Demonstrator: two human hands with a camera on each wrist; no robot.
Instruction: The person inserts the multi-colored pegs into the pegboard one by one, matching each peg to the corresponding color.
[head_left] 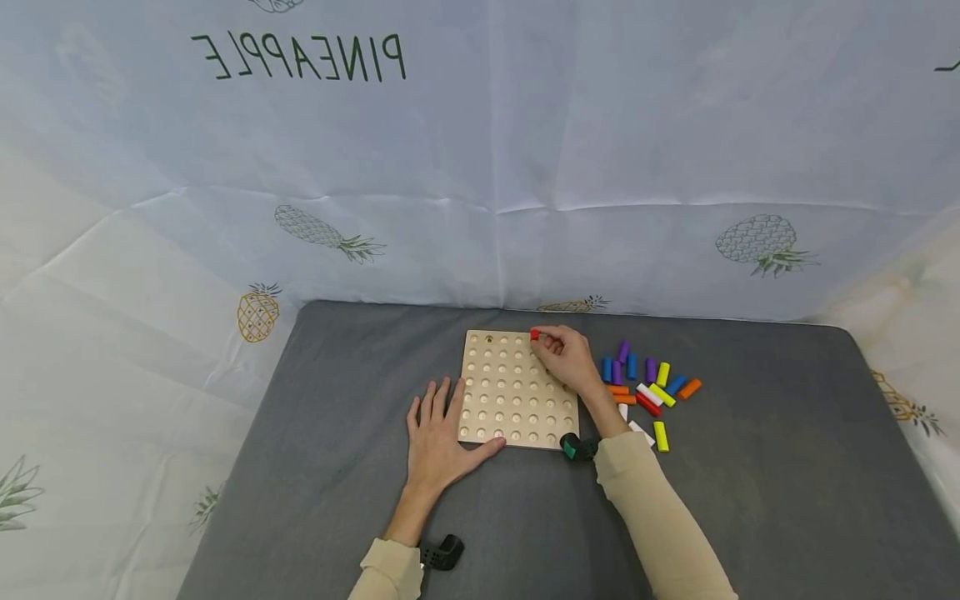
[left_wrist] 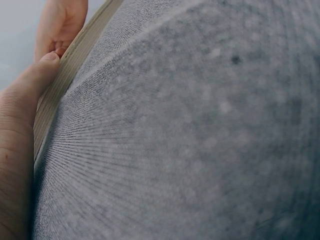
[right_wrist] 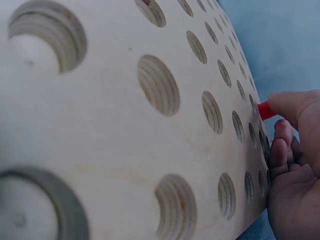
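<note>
A square wooden pegboard [head_left: 498, 392] with rows of round holes lies flat on the grey cloth. My right hand [head_left: 567, 358] pinches a red peg [right_wrist: 266, 110] between thumb and finger at the board's far right part. In the right wrist view the peg's lower end is at a hole; how deep it sits I cannot tell. The left hand [head_left: 437, 446] lies with fingers spread at the board's near left corner, its thumb along the near edge. From the left wrist, that thumb [left_wrist: 42, 75] touches the board's side [left_wrist: 75, 55].
Loose pegs in several colours lie right of the board, among them a purple peg [head_left: 624, 351], an orange peg [head_left: 689, 388] and a yellow peg [head_left: 661, 436]. The grey table [head_left: 360, 375] meets a hanging pineapple-print curtain [head_left: 420, 167] at the back.
</note>
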